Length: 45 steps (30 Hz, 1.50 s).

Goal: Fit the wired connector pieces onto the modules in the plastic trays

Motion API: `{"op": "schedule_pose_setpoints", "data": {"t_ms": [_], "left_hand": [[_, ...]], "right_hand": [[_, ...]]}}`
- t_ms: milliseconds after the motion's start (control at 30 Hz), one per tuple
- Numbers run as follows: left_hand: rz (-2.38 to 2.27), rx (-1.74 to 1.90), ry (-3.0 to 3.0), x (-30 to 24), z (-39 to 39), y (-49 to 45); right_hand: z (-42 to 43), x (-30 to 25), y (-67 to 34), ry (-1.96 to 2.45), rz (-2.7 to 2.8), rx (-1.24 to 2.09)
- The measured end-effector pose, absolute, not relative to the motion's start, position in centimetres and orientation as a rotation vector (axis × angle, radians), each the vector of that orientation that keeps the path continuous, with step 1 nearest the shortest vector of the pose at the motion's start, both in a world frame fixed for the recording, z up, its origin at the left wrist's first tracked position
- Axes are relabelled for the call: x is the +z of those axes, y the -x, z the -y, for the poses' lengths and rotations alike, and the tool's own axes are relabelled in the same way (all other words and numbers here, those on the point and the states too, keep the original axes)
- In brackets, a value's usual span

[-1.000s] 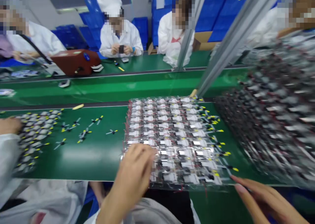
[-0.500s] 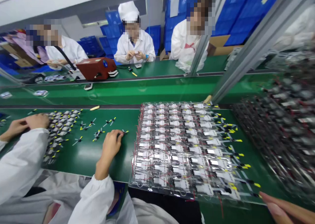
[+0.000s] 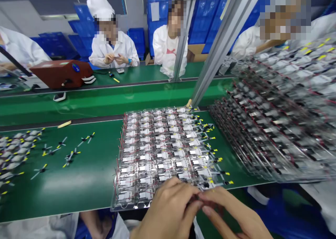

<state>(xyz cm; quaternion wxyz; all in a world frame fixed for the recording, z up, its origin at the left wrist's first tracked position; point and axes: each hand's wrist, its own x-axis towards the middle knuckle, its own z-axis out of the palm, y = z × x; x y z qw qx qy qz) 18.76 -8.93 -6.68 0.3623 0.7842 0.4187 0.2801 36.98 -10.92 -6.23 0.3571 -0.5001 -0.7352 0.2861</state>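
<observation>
My left hand (image 3: 168, 211) and my right hand (image 3: 233, 216) meet fingertip to fingertip at the near edge of a clear plastic tray (image 3: 117, 205). Both are pinched on a small dark part between them that I cannot make out. The tray lies on the green bench (image 3: 86, 183) and holds several rows of small silver cells with red wires and yellow-tipped leads (image 3: 162, 144).
A tall tilted stack of similar filled trays (image 3: 275, 120) stands at the right. Loose yellow-tipped pieces (image 3: 69, 156) lie scattered at the left. A slanted metal post (image 3: 215, 56) rises behind the tray. Beyond a green conveyor (image 3: 105, 98), people in white coats work by a red box (image 3: 61, 72).
My right hand has come in from the lower right and my left hand from the left; they now meet at the tray's near edge. The white sleeves at the left have left the view.
</observation>
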Motion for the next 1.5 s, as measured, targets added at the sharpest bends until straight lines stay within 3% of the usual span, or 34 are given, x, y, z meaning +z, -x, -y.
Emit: {"op": "schedule_pose_setpoints", "data": {"t_ms": [133, 367, 567, 767, 1500], "left_hand": [[-1.085, 0.633, -1.938, -6.2, 8.3, -18.5], [-1.063, 0.579, -1.908, -5.7, 7.7, -18.6], [-1.342, 0.426, -2.359, -6.4, 5.6, -17.9], [-1.102, 0.194, -2.551, -7.0, 4.6, -18.0], [-1.077, 0.466, -2.373, -7.7, 4.6, -17.4]], "right_hand": [[10.9, -5.8, -37.9, 1.341, 1.842, 0.637], [11.3, -7.1, -38.4, 1.547, 1.754, 0.873], [11.4, -8.0, -39.7, 1.575, 1.674, 0.791], [11.6, -9.3, -40.8, 1.642, 1.666, 0.800], [7.7, -8.9, -37.4, 1.485, 1.882, 0.856]]}}
